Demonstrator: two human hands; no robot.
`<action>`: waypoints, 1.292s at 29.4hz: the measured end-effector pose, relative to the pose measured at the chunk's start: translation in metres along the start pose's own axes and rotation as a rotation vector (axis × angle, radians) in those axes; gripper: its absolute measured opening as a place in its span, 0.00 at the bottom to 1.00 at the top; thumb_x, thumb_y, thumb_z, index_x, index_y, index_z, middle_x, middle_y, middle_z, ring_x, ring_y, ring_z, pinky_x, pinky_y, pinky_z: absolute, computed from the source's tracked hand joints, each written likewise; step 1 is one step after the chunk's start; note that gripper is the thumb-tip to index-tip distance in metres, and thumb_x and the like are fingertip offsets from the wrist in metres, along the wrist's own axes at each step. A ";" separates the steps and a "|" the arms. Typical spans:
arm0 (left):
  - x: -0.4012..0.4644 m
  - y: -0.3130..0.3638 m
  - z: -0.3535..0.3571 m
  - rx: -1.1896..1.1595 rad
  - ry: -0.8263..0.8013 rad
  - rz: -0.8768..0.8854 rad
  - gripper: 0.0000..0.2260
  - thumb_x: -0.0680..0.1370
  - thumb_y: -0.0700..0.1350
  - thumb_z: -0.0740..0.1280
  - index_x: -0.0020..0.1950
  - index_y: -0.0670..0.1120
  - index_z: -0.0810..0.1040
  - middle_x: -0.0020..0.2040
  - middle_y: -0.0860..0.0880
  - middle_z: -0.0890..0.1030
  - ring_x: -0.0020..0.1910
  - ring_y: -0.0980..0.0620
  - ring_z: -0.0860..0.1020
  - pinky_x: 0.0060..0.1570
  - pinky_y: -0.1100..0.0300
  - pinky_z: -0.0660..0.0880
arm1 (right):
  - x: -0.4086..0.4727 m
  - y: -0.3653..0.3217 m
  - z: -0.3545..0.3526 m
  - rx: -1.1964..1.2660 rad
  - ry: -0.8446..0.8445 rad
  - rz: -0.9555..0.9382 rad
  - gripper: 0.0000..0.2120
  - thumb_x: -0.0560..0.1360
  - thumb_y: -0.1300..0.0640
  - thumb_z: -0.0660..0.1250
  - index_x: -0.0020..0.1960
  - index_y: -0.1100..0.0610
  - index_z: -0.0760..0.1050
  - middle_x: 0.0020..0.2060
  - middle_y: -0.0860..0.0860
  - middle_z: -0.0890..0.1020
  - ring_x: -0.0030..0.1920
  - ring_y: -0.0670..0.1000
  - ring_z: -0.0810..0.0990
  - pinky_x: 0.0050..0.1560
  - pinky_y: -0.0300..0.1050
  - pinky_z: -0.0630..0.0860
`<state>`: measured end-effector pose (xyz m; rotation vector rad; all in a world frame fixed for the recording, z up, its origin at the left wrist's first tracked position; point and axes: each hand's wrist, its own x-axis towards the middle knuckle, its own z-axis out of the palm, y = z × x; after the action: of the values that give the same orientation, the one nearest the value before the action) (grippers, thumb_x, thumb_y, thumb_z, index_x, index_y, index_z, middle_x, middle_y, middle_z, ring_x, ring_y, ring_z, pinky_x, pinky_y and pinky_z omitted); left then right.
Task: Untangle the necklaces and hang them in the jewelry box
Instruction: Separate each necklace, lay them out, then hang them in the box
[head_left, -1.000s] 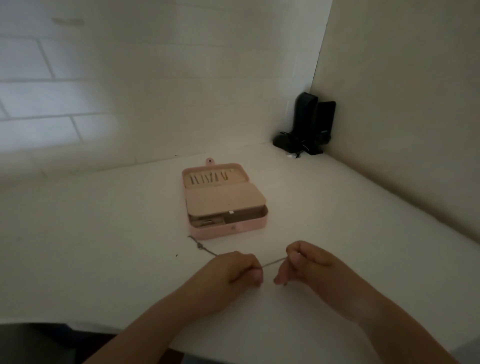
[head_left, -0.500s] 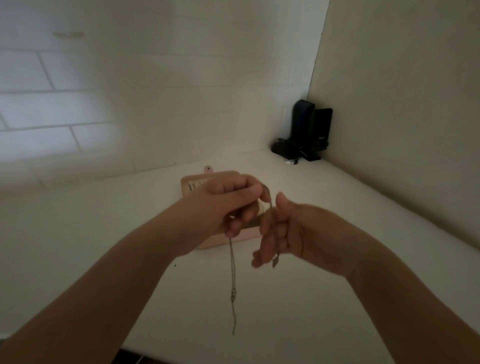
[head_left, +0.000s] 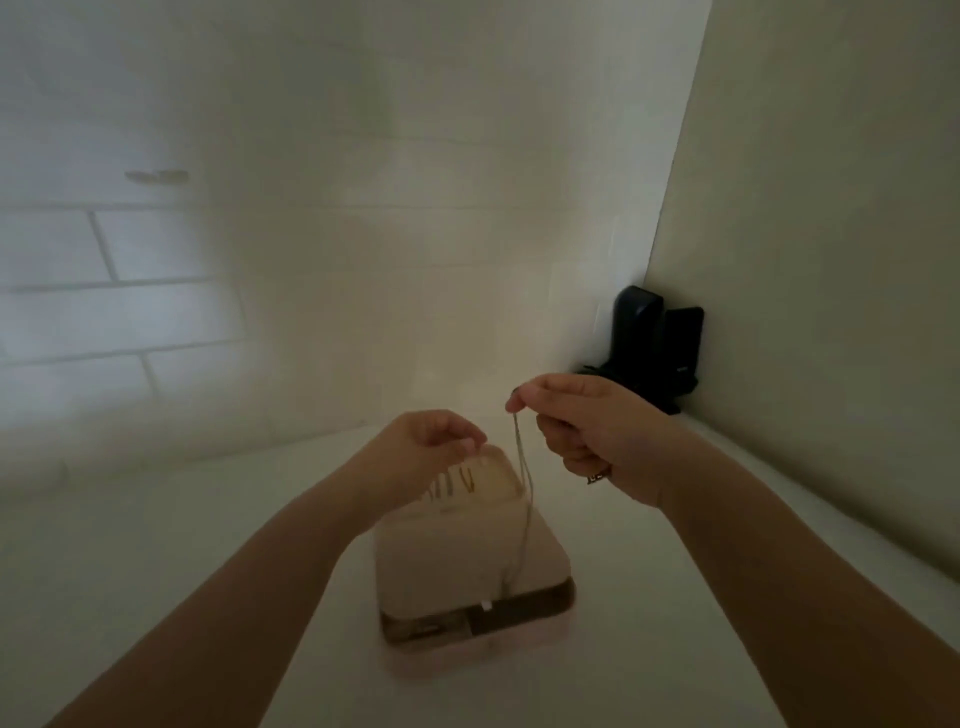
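The pink jewelry box lies open on the white table, its lid with a row of small hooks at the far end. A thin necklace chain hangs down over the box from my right hand, which pinches its top end between thumb and forefinger above the box. My left hand is raised over the hooks with fingertips pinched together; whether it holds part of the chain is too blurred to tell. The box's front compartment is dim and blurred.
The white table sits in a corner between a brick wall on the left and a plain wall on the right. A black device with cables stands in the far right corner.
Both hands have risen from the table's near edge to above the box. The chain, first stretched between the hands, now dangles from my right hand. The view has moved closer to the box.
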<state>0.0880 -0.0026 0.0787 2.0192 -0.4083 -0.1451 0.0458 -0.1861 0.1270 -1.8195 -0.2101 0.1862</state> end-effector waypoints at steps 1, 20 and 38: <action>0.009 -0.010 -0.002 0.063 0.044 -0.020 0.05 0.77 0.44 0.64 0.50 0.50 0.79 0.48 0.49 0.82 0.45 0.53 0.79 0.41 0.63 0.73 | 0.008 -0.001 -0.001 -0.008 -0.003 -0.012 0.11 0.80 0.55 0.57 0.47 0.57 0.77 0.24 0.48 0.66 0.23 0.44 0.59 0.22 0.36 0.56; 0.105 -0.103 -0.018 0.811 0.021 -0.126 0.11 0.79 0.48 0.57 0.52 0.46 0.77 0.55 0.46 0.79 0.54 0.48 0.75 0.53 0.57 0.69 | 0.099 -0.003 -0.035 0.125 0.026 -0.136 0.12 0.78 0.59 0.57 0.39 0.59 0.75 0.23 0.49 0.68 0.22 0.45 0.58 0.20 0.35 0.55; 0.101 -0.015 -0.021 0.499 0.020 0.067 0.20 0.74 0.62 0.60 0.62 0.53 0.69 0.52 0.54 0.75 0.48 0.53 0.74 0.41 0.60 0.67 | 0.107 -0.004 -0.039 0.067 0.117 -0.190 0.11 0.78 0.59 0.57 0.40 0.57 0.75 0.25 0.51 0.69 0.21 0.45 0.60 0.20 0.36 0.57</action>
<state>0.1917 -0.0135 0.0823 2.4896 -0.5382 0.0237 0.1590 -0.1956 0.1386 -1.7269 -0.2884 -0.0463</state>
